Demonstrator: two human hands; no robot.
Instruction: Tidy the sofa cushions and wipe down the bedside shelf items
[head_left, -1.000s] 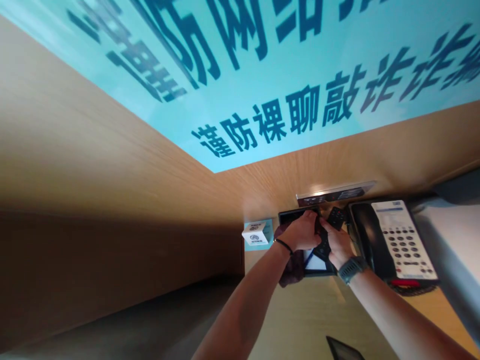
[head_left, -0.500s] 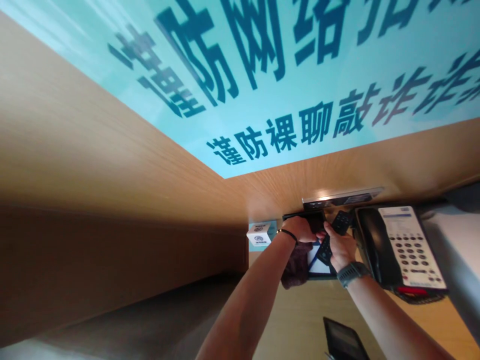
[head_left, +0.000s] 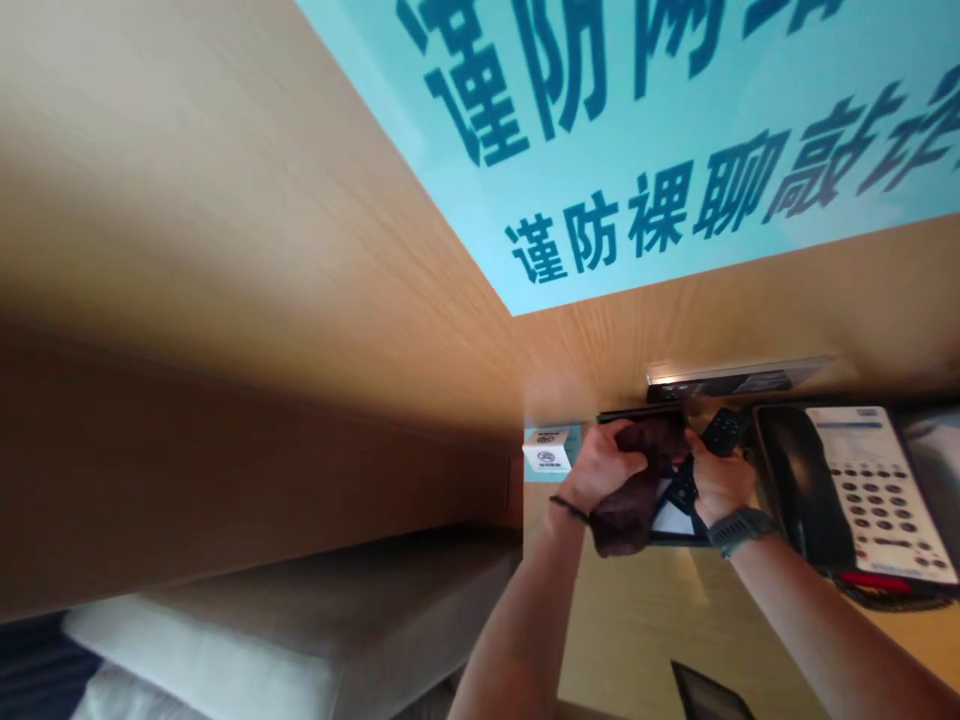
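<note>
My left hand is closed on a dark maroon cloth, which hangs over a black tray on the wooden tabletop. In my right hand is a black remote control, held at a slant with my thumb on its upper face. White paper shows in the tray beneath the remote. Part of the tray is hidden by the cloth and my hands.
A desk phone stands right of the tray, a small white folded card to its left. Behind is a wood wall with a socket panel and a large blue sign. A dark tablet-like object lies near the front.
My left hand has shifted from the tray's back onto the cloth, which now bunches up higher over the tray. My right hand still holds the remote. The view has swung left.
</note>
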